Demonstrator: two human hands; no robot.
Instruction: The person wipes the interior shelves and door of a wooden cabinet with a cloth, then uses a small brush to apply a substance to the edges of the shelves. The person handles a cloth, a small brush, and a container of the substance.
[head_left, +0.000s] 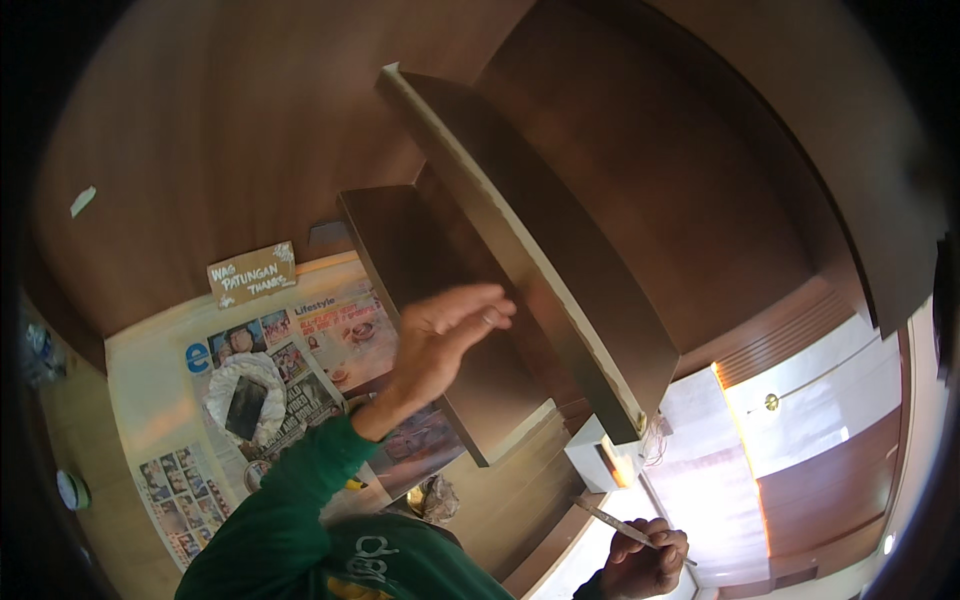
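Observation:
My left hand [448, 335], in a green sleeve, is raised in front of two dark brown shelves with its fingers stretched out. Nothing is in it. Its fingertips lie close to the long edge of the upper shelf [610, 240]; whether they touch cannot be told. A pale, rough strip runs along that edge. The lower shelf [410, 235] is partly behind my hand. At the lower right, my right hand [648, 562] is closed round a thin pale stick-like tool [620, 523], held slantwise. What its tip is like is too small to make out.
Newspaper sheets [345, 335] cover a surface at the left, bearing a crumpled white wrapper [222, 395] with a dark block [246, 408] in it. Beyond stands a hand-lettered cardboard sign [252, 274]. A white box [592, 455] is by the upper shelf's near end; a small tub [72, 490] lies far left.

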